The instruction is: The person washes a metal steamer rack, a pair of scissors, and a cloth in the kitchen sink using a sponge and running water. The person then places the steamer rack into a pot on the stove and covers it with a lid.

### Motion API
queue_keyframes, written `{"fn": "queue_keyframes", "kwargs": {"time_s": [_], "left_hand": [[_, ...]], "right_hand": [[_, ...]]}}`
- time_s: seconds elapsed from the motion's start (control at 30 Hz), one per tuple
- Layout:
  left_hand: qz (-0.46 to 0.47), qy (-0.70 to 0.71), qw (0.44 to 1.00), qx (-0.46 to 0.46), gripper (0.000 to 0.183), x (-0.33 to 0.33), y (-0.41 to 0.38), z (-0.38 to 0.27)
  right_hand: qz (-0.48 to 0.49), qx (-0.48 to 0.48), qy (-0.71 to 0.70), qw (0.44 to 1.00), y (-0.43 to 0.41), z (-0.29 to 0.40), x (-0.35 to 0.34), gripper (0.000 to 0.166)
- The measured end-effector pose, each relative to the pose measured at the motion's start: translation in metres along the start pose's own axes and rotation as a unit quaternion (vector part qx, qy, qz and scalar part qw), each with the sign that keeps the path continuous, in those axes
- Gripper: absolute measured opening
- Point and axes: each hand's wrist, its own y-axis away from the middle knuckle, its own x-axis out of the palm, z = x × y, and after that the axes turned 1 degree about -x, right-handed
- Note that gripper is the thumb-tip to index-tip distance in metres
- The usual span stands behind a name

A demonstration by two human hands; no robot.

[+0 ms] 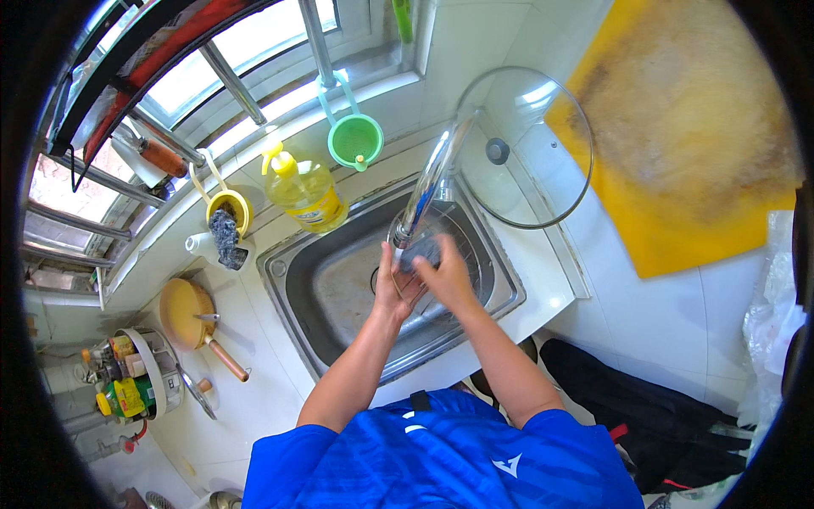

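Note:
My left hand [395, 289] supports a clear, round piece of glassware [474, 254] over the sink [331, 305]; whether it is a lid or a bowl I cannot tell. In my right hand [453, 275], blurred by motion, is a dark grey scrubbing pad [421, 252] against the glass. Both hands are just below the spout of the chrome faucet [425, 184], where a short stream of water seems to run. The drain is partly hidden behind my left hand.
A large glass lid [540, 172] leans behind the faucet on the right. Yellow dish soap [311, 197] stands at the sink's back edge. Green [356, 141] and yellow strainers [238, 207] hang from the window bars. On the left counter are a saucepan [184, 312] and a bottle rack [149, 356].

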Motion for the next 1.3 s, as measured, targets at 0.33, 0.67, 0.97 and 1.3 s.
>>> {"fn": "queue_keyframes", "kwargs": {"time_s": [0.33, 0.67, 0.97, 1.3], "left_hand": [[0.030, -0.130, 0.991, 0.015, 0.049, -0.052, 0.005, -0.007], [0.068, -0.245, 0.966, 0.049, 0.054, -0.048, 0.045, -0.017], [0.063, -0.173, 0.977, 0.107, 0.061, -0.059, 0.068, -0.022], [0.053, 0.019, 0.984, 0.168, 0.053, -0.064, 0.066, -0.045]], "right_hand": [[0.117, -0.099, 0.080, 0.985, -0.008, 0.033, -0.042, 0.027], [0.067, -0.145, 0.093, 0.983, -0.044, 0.011, -0.002, 0.027], [-0.019, -0.104, 0.041, 0.994, -0.042, 0.014, 0.004, 0.023], [0.221, -0.067, 0.190, 0.954, 0.024, -0.007, 0.005, 0.029]]}}
